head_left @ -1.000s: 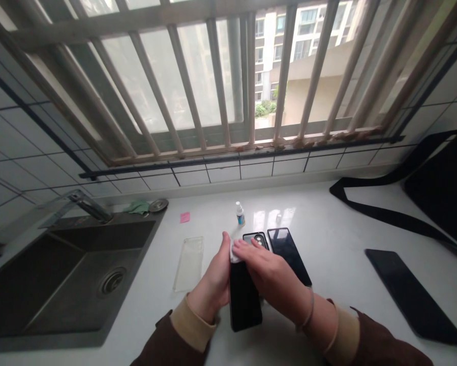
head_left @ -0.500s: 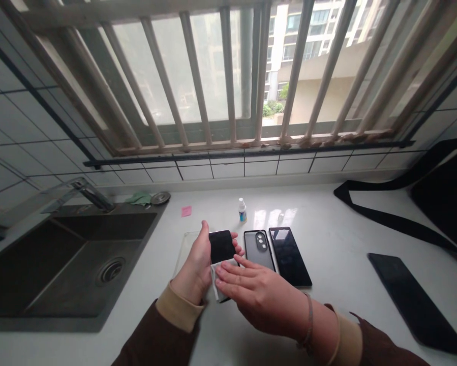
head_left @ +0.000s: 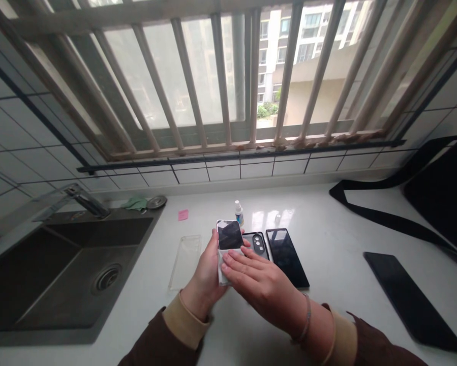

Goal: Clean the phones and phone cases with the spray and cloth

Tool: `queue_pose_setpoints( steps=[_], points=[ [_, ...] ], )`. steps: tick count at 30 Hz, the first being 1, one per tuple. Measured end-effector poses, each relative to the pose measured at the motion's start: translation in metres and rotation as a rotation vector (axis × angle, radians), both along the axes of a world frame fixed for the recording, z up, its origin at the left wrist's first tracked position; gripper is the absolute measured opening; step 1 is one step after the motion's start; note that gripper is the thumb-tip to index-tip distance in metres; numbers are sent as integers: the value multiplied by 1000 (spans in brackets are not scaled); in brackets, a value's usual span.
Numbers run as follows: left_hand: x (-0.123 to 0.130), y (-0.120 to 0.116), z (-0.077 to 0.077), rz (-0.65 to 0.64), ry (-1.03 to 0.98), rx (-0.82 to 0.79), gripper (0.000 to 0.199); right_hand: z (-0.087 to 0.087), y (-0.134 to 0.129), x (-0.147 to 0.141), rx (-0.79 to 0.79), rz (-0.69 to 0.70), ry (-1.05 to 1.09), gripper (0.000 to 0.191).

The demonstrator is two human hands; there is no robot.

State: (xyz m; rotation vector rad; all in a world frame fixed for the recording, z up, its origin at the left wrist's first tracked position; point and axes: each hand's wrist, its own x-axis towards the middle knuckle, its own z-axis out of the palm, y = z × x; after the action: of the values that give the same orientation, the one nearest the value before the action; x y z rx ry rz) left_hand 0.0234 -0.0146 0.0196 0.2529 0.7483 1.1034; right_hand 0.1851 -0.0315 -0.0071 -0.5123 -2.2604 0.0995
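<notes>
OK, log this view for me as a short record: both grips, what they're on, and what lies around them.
left grip: around the phone, screen up
right grip: fingers flat on the whitish cloth, over the phone's near half; thumb hidden
left of hands: clear case on the counter; sink beyond it
right of hands: dark case or phone with camera rings, partly covered; dark-screened device; black slab farther right
behind: white-capped bottle, upright; pink slip
</notes>
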Motion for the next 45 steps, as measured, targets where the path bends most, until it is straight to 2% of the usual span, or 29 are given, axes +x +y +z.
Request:
queue_pose_setpoints(
  steps=[5,8,11,13,14,16,18,20,22,25,28,30,34,39,42,45],
  points=[
    [-2,1,-4,-25,18,-82,72,1,-3,0,-25,77,43,37],
    [-6,3,-5,-12,68,-88,75,4,-7,-1,-179,140,136,34],
    [-7,4,-4,47,62,6,62,8,-4,1,-545,-24,410,24],
    [-6,3,-4,11,52,52,54,11,3,6,-763,-192,577,24],
    [-6,1,-3,-42,60,57,53,11,8,10,-817,-266,624,28],
    [-6,-3,-3,-190,101,45,60,11,18,16,-804,-409,656,33],
    [-5,-8,-4,-335,142,27,70,7,24,20,-698,-492,604,34],
    [-2,-13,-4,-429,184,10,75,2,26,19,-554,-452,457,37],
    [1,-15,-4,-431,214,15,72,-5,25,16,-383,-350,275,43],
    [8,-14,-2,-286,147,83,52,-10,22,10,-171,-261,87,53],
    [11,-8,-2,-102,16,116,41,-9,17,5,-105,-192,-2,58],
    [8,-5,-2,-69,12,42,44,-7,12,3,-98,-109,-42,58],
    [-4,-1,-2,-111,107,-92,57,-1,4,0,-103,54,-97,50],
    [-14,8,-3,-23,210,-93,60,8,-4,0,-182,229,-111,43],
    [-16,13,-4,-52,144,-115,68,13,-7,1,-383,289,50,42],
    [-16,12,-2,-27,82,-89,62,14,-5,5,-653,185,312,35]
  ],
)
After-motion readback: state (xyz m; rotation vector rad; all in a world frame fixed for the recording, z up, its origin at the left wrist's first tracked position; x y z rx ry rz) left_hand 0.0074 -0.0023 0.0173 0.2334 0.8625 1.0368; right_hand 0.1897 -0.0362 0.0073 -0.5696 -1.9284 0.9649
